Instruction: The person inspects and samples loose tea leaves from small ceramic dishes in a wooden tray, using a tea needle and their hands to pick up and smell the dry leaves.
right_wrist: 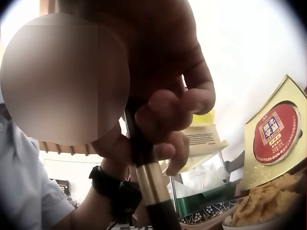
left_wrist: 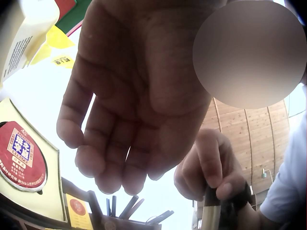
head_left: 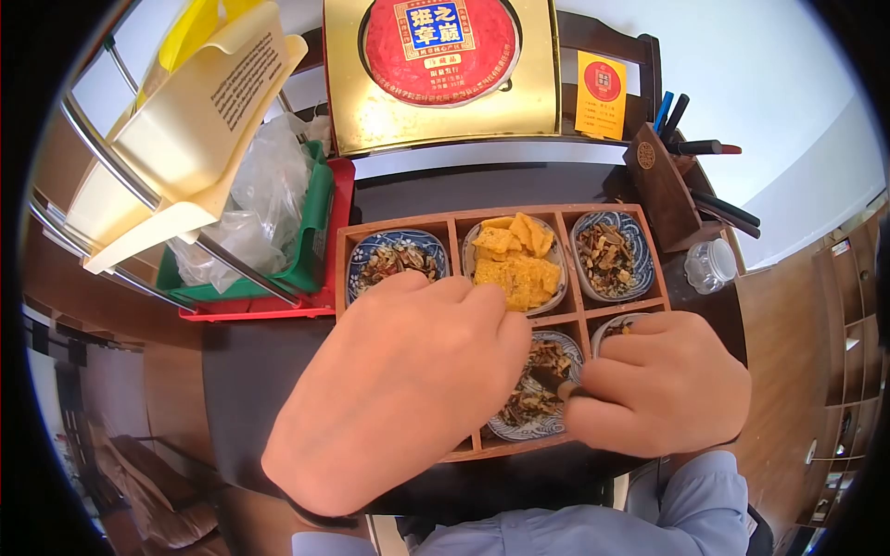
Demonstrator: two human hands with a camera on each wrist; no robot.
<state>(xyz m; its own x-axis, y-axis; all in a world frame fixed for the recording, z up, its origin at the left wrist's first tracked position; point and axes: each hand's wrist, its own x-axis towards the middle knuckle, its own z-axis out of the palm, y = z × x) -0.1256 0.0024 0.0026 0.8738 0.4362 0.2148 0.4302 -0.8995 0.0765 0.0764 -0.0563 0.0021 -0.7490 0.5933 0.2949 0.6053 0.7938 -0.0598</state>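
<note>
My right hand grips a slim tool with a black handle and a gold-coloured band. Its lower end points into a patterned dish of dried brown and pale bits at the front middle of a wooden compartment tray. My left hand hovers over the tray's left side, palm down, fingers loosely bent with nothing between them. Beyond its knuckles are a blue-patterned dish of dried bits and a dish of yellow crisps. The left hand hides the front left of the tray.
Another dish of dried bits sits back right in the tray. A pen holder and small clear jar stand to the right. At left are a green basket with plastic bags and a metal rack. A gold box stands behind.
</note>
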